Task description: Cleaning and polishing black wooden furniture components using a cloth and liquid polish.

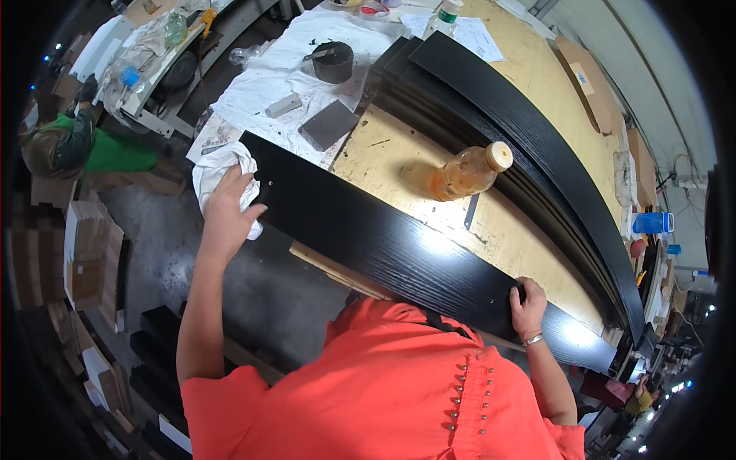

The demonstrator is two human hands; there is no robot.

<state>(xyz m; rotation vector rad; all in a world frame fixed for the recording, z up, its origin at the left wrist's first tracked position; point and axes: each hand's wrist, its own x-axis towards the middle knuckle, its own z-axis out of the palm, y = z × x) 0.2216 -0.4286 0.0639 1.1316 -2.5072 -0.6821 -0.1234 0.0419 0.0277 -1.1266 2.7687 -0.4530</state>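
Note:
A long black wood-grain board [368, 230] lies along the near edge of the table, slanting from upper left to lower right. At its left end my left hand [228, 205] presses a crumpled white cloth [222, 165] against the board, fingers closed over it. Toward the right end, my right hand [528, 308] grips the board's edge, with the fingers on top. Past the board stands a plastic bottle [466, 173] with a cream cap and orange-brown contents. A stack of black boards [529, 146] curves along the table's far right side.
White paper [253, 80] covers the table's left part, holding a dark pot [333, 63], a grey block [284, 105] and a dark sanding pad [328, 125]. A clear bottle [443, 19] stands at the back. A person in green [115, 149] is at the far left, near stacked cartons [84, 253].

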